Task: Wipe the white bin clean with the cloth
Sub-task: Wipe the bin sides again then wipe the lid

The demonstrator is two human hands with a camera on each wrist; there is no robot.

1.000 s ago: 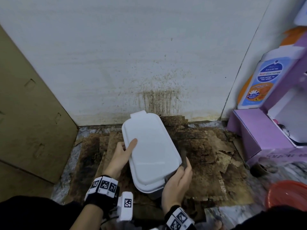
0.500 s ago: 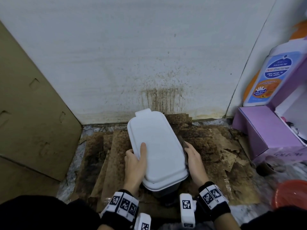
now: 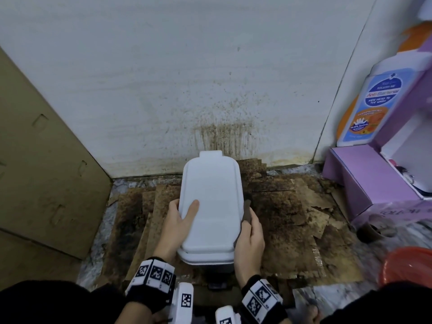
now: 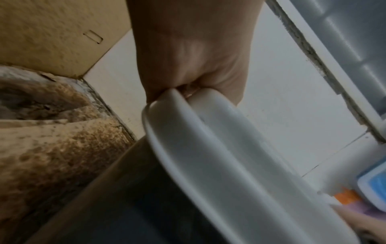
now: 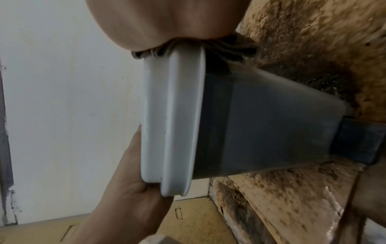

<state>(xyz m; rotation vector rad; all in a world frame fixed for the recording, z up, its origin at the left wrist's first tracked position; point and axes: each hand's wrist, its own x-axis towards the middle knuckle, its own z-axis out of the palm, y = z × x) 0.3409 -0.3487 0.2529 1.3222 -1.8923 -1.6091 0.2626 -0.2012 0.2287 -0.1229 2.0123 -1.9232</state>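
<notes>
A white wall [image 3: 163, 78] (brown-spattered low down) at twelve o'clock; stained cardboard [image 3: 292, 218] covers the floor; purple box [image 3: 364, 183] at three.

This looks like a corner of a home, likely a utility or storage nook. A white plastered wall [image 3: 163, 78] with brown splatter stains meets a floor covered in soiled, flattened brown cardboard sheets [image 3: 287, 220]. At the right stand a purple cardboard box [image 3: 364, 181] and a large kids' anti-bacterial wash bottle [image 3: 371, 104]; a tan cardboard panel [image 3: 39, 164] leans at the left.
</notes>
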